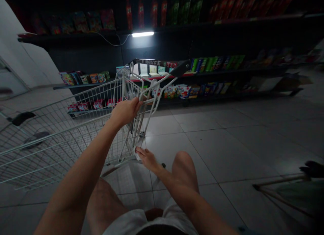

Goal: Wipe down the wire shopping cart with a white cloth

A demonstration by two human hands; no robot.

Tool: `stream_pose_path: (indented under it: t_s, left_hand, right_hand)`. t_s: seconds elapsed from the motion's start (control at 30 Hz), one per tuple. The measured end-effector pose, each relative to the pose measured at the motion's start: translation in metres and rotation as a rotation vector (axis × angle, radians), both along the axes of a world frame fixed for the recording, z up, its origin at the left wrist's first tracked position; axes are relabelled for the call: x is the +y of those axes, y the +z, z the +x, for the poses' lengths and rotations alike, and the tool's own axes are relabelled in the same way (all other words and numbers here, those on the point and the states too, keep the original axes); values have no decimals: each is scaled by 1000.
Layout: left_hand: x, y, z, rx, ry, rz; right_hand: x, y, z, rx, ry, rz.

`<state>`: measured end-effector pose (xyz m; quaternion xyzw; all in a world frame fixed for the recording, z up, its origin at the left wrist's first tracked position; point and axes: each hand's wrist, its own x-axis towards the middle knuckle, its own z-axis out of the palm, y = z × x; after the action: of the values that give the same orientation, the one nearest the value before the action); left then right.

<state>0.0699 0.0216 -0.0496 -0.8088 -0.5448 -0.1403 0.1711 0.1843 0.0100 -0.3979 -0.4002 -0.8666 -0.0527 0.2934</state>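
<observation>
A wire shopping cart (pixel 76 137) stands in front of me, its handle (pixel 157 62) at the far side of my hands and its basket stretching to the left. My left hand (pixel 126 110) is closed around the cart's metal frame, below the handle. Lower down, my right hand (pixel 149 159) presses what looks like a white cloth (pixel 137 154) against the frame's lower tubing. Its fingers are bent over the cloth and partly hide it. My knees are bent on either side of the cart's near corner.
Dark shelves (pixel 162 42) run across the back with bottles (pixel 140 12), bagged snacks (pixel 184 91) and boxes. A lit tube lamp (pixel 142 34) hangs under the upper shelf. At right stands a folding stool-like frame (pixel 280 182) on the tiled floor (pixel 227 144).
</observation>
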Motion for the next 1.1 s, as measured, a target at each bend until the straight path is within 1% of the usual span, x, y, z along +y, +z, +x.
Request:
stream_pose_path:
  t_s: [0.07,0.17,0.23,0.3,0.33,0.37,0.4,0.47,0.53,0.57,0.6,0.63,0.67,0.7,0.73,0.87,0.93,1.0,1.1]
  left_hand:
    - [-1,1,0,-3,-2,-6]
    - [-2,1,-1,-10,-6,-2]
    - [-2,2,-1,-13,-3,-5]
    - [-2,2,-1,-14,-5,-17]
    - [-1,3,-1,-15,-9,-24]
    - [-1,3,-1,-17,-16,-31]
    - [0,3,-1,-20,-21,-36]
    - [1,2,-2,-23,-28,-44]
    - [1,2,-2,-24,-25,-40]
    - [1,2,-2,-23,-22,-36]
    - [0,2,-2,-21,-20,-30]
    - [0,2,-2,-19,-20,-25]
    - [0,2,-2,-17,-22,-22]
    - [0,2,-2,-15,-24,-21]
    - [0,2,-1,-14,-25,-22]
    - [-2,3,0,-11,-13,-30]
    - [-3,4,0,-8,-9,-38]
    - [-4,4,0,-10,-9,-44]
    - [-5,3,-1,-27,-17,-44]
  right_hand:
    - [-5,-8,-2,6,12,-40]
    - [-9,-12,-8,41,-8,-104]
    - [-12,-11,-11,59,-8,-141]
    - [-13,-3,-12,115,11,-168]
    - [-14,6,-11,171,25,-163]
    - [-13,19,-10,249,37,-135]
    - [-12,37,-8,340,41,-85]
    - [-9,81,-4,512,20,54]
    - [-3,127,-2,596,-20,164]
    - [0,146,-4,607,-41,195]
    - [3,159,-7,601,-64,204]
    - [6,166,-12,581,-89,199]
    - [7,166,-18,549,-116,183]
    - [8,159,-25,507,-142,157]
    - [8,147,-32,455,-157,127]
    - [3,80,-53,303,-189,9]
    - [3,55,-57,306,-200,-5]
    - [4,39,-57,333,-172,21]
    - [4,22,-53,326,-59,59]
